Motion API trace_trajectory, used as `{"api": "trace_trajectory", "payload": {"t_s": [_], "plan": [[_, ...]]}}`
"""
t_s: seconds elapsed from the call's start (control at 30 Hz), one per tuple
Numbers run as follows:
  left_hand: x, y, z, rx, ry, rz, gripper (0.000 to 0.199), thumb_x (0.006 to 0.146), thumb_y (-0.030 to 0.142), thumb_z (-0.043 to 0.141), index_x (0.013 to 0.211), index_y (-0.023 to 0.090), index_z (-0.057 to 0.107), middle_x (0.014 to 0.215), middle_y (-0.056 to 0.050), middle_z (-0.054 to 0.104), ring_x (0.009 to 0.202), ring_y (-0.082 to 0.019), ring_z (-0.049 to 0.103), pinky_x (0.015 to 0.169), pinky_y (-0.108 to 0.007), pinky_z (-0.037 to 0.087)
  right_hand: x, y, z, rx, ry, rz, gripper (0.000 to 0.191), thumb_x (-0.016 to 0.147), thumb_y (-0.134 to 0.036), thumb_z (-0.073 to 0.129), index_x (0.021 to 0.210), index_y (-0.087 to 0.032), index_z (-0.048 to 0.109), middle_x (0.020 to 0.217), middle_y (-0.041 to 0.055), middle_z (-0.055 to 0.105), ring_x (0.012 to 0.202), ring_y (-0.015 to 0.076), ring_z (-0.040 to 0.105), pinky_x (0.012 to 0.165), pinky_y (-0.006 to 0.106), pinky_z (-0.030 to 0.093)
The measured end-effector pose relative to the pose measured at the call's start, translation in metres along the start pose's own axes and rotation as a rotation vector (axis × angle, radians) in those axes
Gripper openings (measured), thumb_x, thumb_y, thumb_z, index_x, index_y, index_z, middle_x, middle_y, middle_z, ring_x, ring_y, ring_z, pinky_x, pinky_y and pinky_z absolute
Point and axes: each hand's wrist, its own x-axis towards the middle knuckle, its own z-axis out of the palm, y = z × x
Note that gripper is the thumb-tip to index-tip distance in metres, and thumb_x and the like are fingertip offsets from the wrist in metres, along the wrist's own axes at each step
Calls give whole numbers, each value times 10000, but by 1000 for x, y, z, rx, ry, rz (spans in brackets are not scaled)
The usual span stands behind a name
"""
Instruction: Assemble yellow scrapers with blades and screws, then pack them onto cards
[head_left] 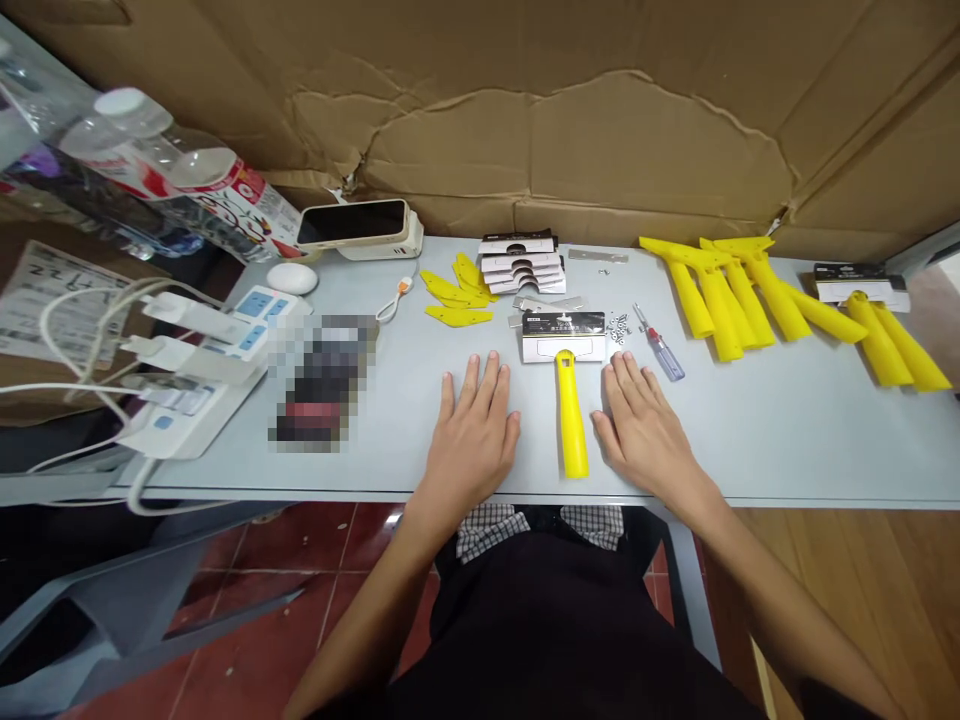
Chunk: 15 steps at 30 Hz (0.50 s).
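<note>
Both palms rest flat on the grey table point(787, 450). My left hand point(478, 425) has its fingers spread and holds nothing. On the other side, my right hand point(637, 420) also lies open, its fingers pointing away from me. Between them lies a yellow-handled scraper point(571, 415) with a black and white card sleeve point(563, 347) over its head; neither hand touches it. Small screws point(618, 328) sit just beyond my right fingertips, beside a screwdriver point(660, 345) with a clear handle. Metal blades point(551, 304) lie partly behind the sleeve.
Yellow flat pieces point(457, 295) and stacked card sleeves point(523, 265) lie at the back. Several yellow handles point(720, 300) and another sleeved scraper point(862, 290) are at right. A pixelated phone point(322, 385), power strip point(225, 380), white mouse point(292, 278) and bottles point(225, 195) stand left.
</note>
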Motion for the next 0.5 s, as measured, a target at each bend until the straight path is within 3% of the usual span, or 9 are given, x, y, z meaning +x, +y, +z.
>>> {"api": "trace_trajectory", "payload": {"t_s": [0.13, 0.5], "plan": [[5, -2, 1, 5, 9, 29, 695, 1112, 298, 404, 1759, 98, 251, 1806, -265, 301, 1704, -435, 238, 1353, -740, 188, 3, -3, -2, -19, -17, 20, 731, 1135, -415, 333, 1688, 62, 369, 1793, 274, 263, 1715, 373, 197, 1406, 569, 217], [2, -3, 1, -12, -3, 49, 706, 1122, 320, 399, 1756, 69, 218, 1815, -284, 247, 1716, -431, 186, 1369, -720, 136, 1, -3, -2, -20, -24, 32, 765, 1139, -451, 332, 1753, -18, 188, 1817, 250, 217, 1730, 344, 151, 1405, 585, 194]]}}
